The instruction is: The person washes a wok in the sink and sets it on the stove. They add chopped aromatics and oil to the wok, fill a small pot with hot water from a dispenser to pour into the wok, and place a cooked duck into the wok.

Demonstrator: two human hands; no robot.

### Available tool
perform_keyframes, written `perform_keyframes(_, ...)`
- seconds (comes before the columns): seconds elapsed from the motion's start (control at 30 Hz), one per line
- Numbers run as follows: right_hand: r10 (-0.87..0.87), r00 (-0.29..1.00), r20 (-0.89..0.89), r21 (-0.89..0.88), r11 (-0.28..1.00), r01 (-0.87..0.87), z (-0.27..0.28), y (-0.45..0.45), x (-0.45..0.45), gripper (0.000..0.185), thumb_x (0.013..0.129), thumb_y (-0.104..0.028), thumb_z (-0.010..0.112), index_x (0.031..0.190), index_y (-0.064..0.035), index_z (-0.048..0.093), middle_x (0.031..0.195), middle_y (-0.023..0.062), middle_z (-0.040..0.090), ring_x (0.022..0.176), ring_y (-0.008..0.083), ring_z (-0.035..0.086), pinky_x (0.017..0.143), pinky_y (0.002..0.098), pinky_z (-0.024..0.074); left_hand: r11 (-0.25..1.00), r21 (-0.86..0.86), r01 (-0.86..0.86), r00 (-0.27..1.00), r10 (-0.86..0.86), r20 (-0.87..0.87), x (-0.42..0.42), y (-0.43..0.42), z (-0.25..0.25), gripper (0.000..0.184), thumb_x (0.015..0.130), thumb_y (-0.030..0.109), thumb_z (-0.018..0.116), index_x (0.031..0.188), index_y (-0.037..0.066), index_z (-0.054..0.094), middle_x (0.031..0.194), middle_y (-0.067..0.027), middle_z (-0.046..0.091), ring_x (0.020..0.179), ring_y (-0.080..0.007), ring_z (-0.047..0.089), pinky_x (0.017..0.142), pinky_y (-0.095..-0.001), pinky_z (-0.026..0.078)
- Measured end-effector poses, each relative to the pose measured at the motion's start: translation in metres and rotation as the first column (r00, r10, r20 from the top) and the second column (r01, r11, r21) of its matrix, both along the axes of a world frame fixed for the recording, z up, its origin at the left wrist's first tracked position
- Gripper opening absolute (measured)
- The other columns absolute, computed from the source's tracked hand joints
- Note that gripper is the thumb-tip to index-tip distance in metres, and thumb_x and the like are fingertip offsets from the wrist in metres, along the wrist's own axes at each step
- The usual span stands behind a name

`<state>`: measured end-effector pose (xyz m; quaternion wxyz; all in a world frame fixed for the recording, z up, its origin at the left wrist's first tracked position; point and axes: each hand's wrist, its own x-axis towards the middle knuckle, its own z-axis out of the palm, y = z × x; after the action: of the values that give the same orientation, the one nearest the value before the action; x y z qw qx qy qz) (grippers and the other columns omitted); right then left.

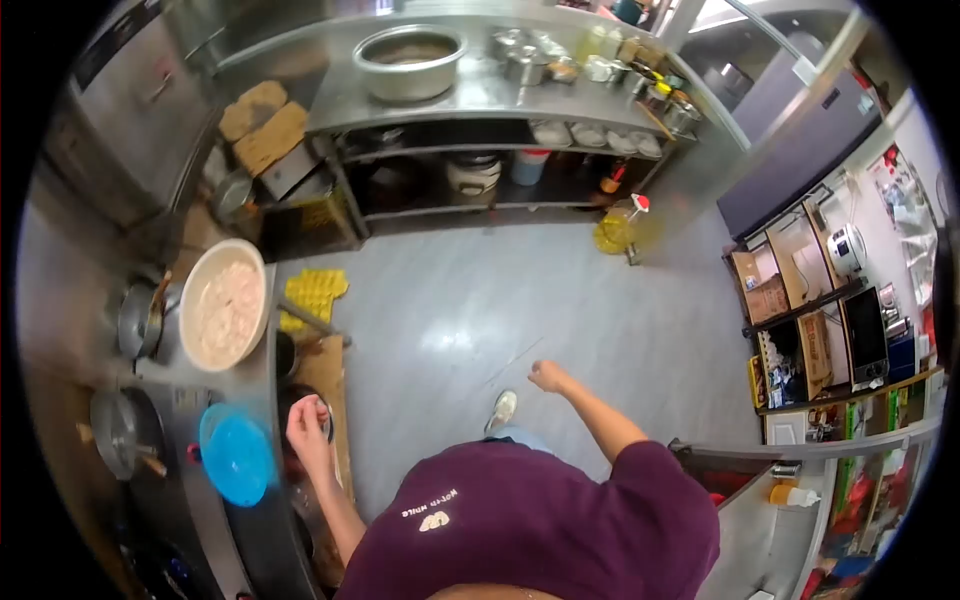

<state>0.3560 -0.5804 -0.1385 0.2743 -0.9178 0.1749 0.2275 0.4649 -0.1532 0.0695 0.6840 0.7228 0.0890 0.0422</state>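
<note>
My left hand [308, 420] is raised beside the stove counter at the left, its fingers curled together; whether anything small is between them I cannot make out. Nearest to it is a blue plastic bowl [236, 460] on the counter edge. Farther along stands a large cream tub [224, 305] holding pale pink food. Out over the grey floor, my right hand [546, 376] is closed, and a thin line shows just beyond it on the floor.
A steel table [480, 98] with a big metal basin [409, 64] spans the far side. An oil jug [615, 228] stands on the floor before it. Yellow egg trays [315, 294] lie by the left counter. Shelves with a microwave [864, 335] line the right.
</note>
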Motion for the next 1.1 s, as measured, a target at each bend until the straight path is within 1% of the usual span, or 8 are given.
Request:
perform_keyframes(0.03,-0.059,0.998,0.023,-0.016,0.998,0.059,0.001,-0.031,-0.006,0.033,0.073,-0.027,0.052,0.089,0.0007,0.057,0.073,0.0194,0.061,0.06,0.0271,0.061,0.067,0.0386,0.0473,0.996,0.057,0.074,0.997,-0.074,-0.004,0.013,-0.033,-0.006,0.017,0.087,0.016,0.048,0.089,0.002,0.058,0.07,-0.0011,0.054,0.064,-0.0076,0.049,0.061,-0.021,0.043)
perform_keyframes(0.1,-0.252,0.967,0.031,0.021,0.968,0.251,-0.016,-0.088,-0.029,0.035,0.072,-0.028,0.056,0.091,0.0016,0.056,0.078,0.018,0.061,0.072,0.0314,0.06,0.063,0.0407,0.047,0.983,-0.011,0.183,0.982,-0.183,-0.038,0.039,-0.106,-0.026,0.017,0.087,0.016,0.049,0.089,0.002,0.058,0.071,-0.0017,0.055,0.065,-0.0077,0.051,0.063,-0.0215,0.044)
perform_keyframes(0.13,-0.395,0.919,0.004,0.128,0.911,0.391,-0.014,-0.109,-0.039,0.032,0.073,-0.028,0.056,0.089,0.0002,0.057,0.075,0.0151,0.061,0.066,0.0264,0.059,0.06,0.038,0.0469,0.962,-0.038,0.27,0.962,-0.271,-0.041,0.047,-0.143,-0.026,0.018,0.087,0.016,0.049,0.089,0.001,0.058,0.072,-0.0021,0.056,0.065,-0.0083,0.052,0.063,-0.0217,0.045)
perform_keyframes(0.2,-0.617,0.783,-0.08,0.307,0.732,0.609,0.004,-0.155,-0.048,0.027,0.075,-0.028,0.055,0.085,-0.0026,0.058,0.07,0.0093,0.061,0.055,0.0164,0.057,0.053,0.0327,0.0467,0.9,-0.057,0.432,0.901,-0.434,-0.018,0.061,-0.215,-0.013,0.018,0.087,0.015,0.049,0.089,0.0,0.058,0.073,-0.0026,0.056,0.066,-0.0092,0.053,0.063,-0.0221,0.045)
perform_keyframes(0.3,-0.811,0.576,-0.105,0.471,0.469,0.747,0.029,-0.206,-0.041,0.026,0.076,-0.029,0.058,0.085,-0.0048,0.058,0.07,0.0048,0.061,0.056,0.0121,0.054,0.049,0.0276,0.0436,0.805,-0.004,0.594,0.805,-0.593,0.024,0.083,-0.296,0.006,0.018,0.086,0.015,0.049,0.088,-0.001,0.057,0.075,-0.0031,0.057,0.068,-0.0101,0.054,0.064,-0.0224,0.045)
perform_keyframes(0.5,-0.888,0.456,0.061,0.65,0.382,0.657,0.032,-0.291,0.022,0.029,0.076,-0.033,0.058,0.089,-0.007,0.057,0.075,0.0039,0.061,0.064,0.0106,0.054,0.053,0.0246,0.0393,0.729,0.023,0.684,0.729,-0.684,0.01,0.147,-0.396,-0.002,0.017,0.086,0.014,0.049,0.087,-0.001,0.057,0.075,-0.0032,0.057,0.069,-0.0099,0.054,0.064,-0.0225,0.044)
perform_keyframes(0.83,-0.865,0.425,0.267,0.663,0.485,0.57,0.097,-0.503,0.259,0.034,0.077,-0.036,0.06,0.09,-0.0048,0.057,0.079,0.003,0.06,0.07,0.0099,0.053,0.059,0.024,0.0397,0.875,0.055,0.481,0.876,-0.48,-0.037,0.33,-0.512,-0.056,0.018,0.086,0.016,0.049,0.084,0.0,0.057,0.072,-0.0024,0.057,0.067,-0.0083,0.052,0.062,-0.0212,0.043)
perform_keyframes(1.1,-0.823,0.284,0.492,0.711,0.568,0.415,0.156,-0.666,0.449,0.051,0.072,-0.029,0.069,0.106,0.0046,0.05,0.082,0.0052,0.057,0.068,0.0091,0.049,0.059,0.0217,0.04,0.888,0.164,0.429,0.888,-0.448,0.104,0.432,-0.619,0.02,0.018,0.086,0.016,0.049,0.086,0.0,0.058,0.07,-0.0015,0.056,0.065,-0.0081,0.051,0.061,-0.0211,0.042)
